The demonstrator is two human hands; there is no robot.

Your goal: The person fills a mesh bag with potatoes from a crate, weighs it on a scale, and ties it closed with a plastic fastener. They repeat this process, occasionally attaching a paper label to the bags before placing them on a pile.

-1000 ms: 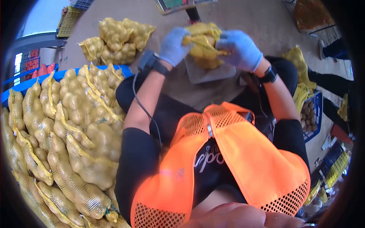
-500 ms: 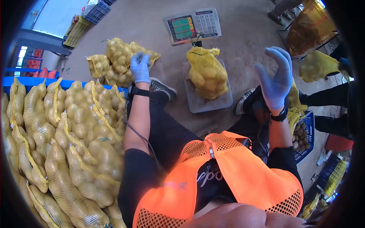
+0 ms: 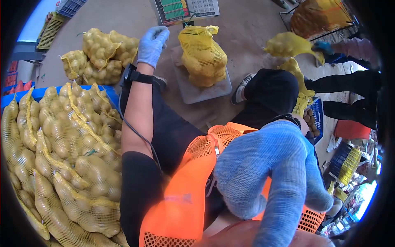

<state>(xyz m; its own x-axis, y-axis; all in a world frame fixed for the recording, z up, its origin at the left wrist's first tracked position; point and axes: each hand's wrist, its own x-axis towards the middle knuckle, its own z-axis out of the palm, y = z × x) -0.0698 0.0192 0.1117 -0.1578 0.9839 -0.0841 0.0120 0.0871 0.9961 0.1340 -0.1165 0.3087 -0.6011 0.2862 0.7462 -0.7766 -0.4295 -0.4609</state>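
My left hand [image 3: 153,46], in a pale glove, is raised beside the scale with fingertips drawn together and nothing visible in them. My right hand [image 3: 267,164], in a blue-grey knit glove, is large and close to the camera before my orange vest. One finger stretches toward my face, the thumb stands apart, and others curl under; no object shows in it. A yellow mesh bag of potatoes [image 3: 203,59] stands upright on the scale platform [image 3: 205,92], its neck gathered. Behind it, the scale display [image 3: 185,9] is cut off by the top edge.
Filled mesh bags [image 3: 61,164] are piled on my left, by a blue edge [image 3: 111,96]. Several potato bags [image 3: 98,51] sit on the floor ahead. At right, another person's gloved hand [image 3: 323,47] grips a yellow mesh bag [image 3: 288,44] near a blue crate [image 3: 317,117].
My right hand has come back from the scale's right side to near my face. The view has shifted, and the other person's potato bag shows more fully. The bag remains on the scale.
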